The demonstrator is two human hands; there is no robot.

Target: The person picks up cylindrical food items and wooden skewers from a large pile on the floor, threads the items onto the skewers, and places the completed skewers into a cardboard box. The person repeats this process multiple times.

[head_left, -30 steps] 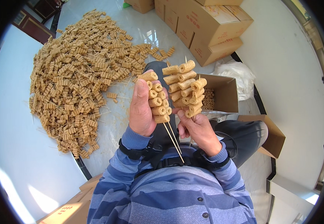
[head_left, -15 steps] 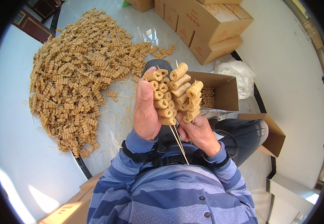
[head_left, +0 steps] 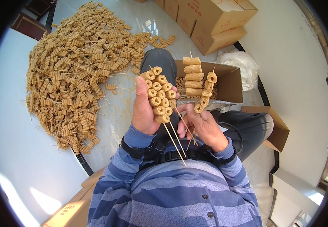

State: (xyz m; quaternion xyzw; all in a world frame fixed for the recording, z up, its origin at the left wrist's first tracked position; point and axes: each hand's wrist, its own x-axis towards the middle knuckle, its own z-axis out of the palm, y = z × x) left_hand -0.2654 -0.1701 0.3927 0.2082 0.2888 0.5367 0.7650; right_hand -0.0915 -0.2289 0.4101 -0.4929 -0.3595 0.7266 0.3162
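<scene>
A bundle of skewers [head_left: 160, 95] threaded with hollow, tan rolls rests in my left hand [head_left: 143, 113], whose thumb is along the side and fingers are behind. The bare stick ends point down toward my body. Between the thumb and fingers of my right hand [head_left: 205, 130] are two more roll skewers [head_left: 193, 77], apart from the bundle and fanned upward. One stands nearly upright; the other leans right. The right fingers also come close to a stick from the bundle; whether they touch it I cannot tell. Behind these skewers, an open carton [head_left: 229, 81] holds packed rolls.
A large heap of roll skewers [head_left: 73, 75] covers the floor at left. Stacked cardboard boxes [head_left: 224, 22] stand at the far right, near a white plastic bag [head_left: 241, 66]. Another open box [head_left: 279, 130] lies beyond my right knee, and a carton [head_left: 67, 210] sits at lower left.
My right hand has moved slightly right and down, and its two skewers have separated from the bundle and spread apart. The left hand's bundle has tilted, showing more roll ends.
</scene>
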